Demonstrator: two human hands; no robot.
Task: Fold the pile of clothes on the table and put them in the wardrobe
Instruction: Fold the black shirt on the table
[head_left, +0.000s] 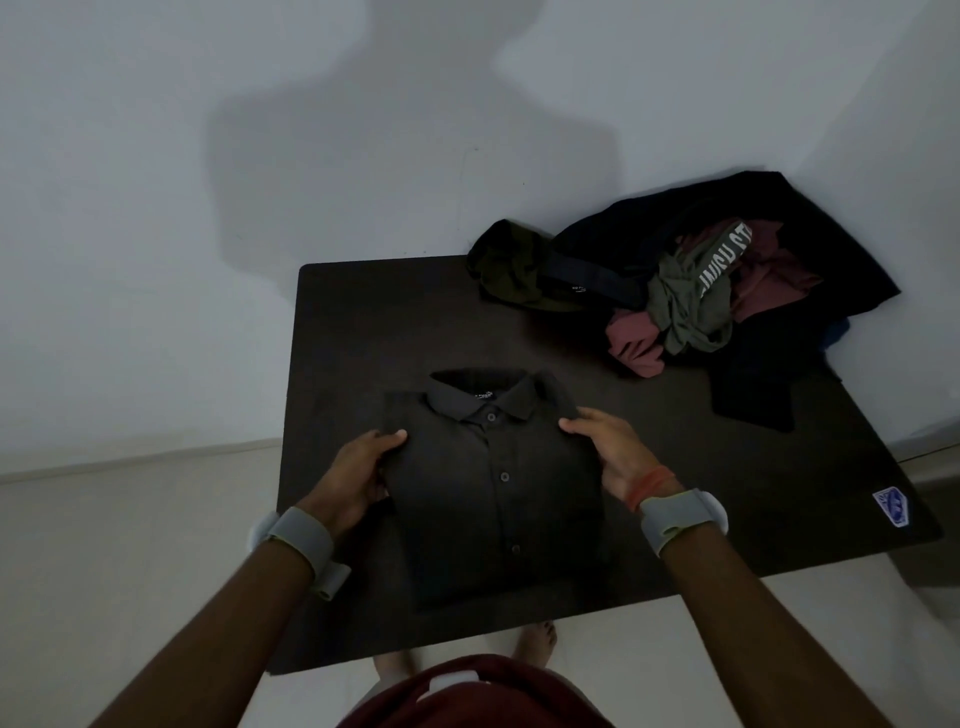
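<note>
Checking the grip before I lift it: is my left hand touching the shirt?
Touching. The head view shows the left hand gripping the shirt at its edge, thumb lying on top of the fabric.

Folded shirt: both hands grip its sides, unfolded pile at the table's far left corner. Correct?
No: head view shows the pile at the table's far right corner, not left. The left hand and right hand do grip the folded shirt by its sides.

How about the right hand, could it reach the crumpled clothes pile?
Probably yes, once it lets go: the right hand grips the folded shirt, and only table separates it from the pile.
</note>
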